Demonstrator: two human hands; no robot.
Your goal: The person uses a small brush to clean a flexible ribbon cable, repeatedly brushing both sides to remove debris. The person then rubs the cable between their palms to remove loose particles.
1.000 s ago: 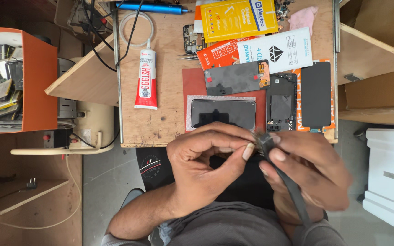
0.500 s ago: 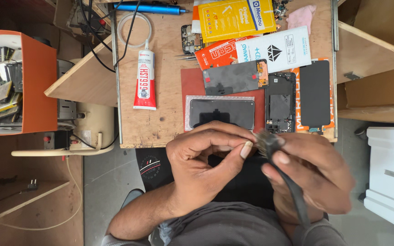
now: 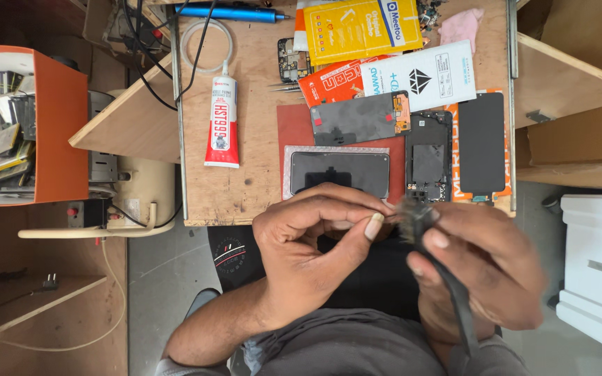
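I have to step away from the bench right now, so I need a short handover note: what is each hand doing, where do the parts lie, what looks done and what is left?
Left hand: fingers curled, fingertips pinching something small that is hidden from view, just off the bench's near edge.
Right hand: gripping a black brush, bristles against the left fingertips; it is blurred.
On the wooden bench: phone screen face up on a red mat, open phone frame, black back panel, glue tube.
Done: phone lies in separate parts.
Left: brushing is under way; parts not yet joined, glue tube lies untouched.
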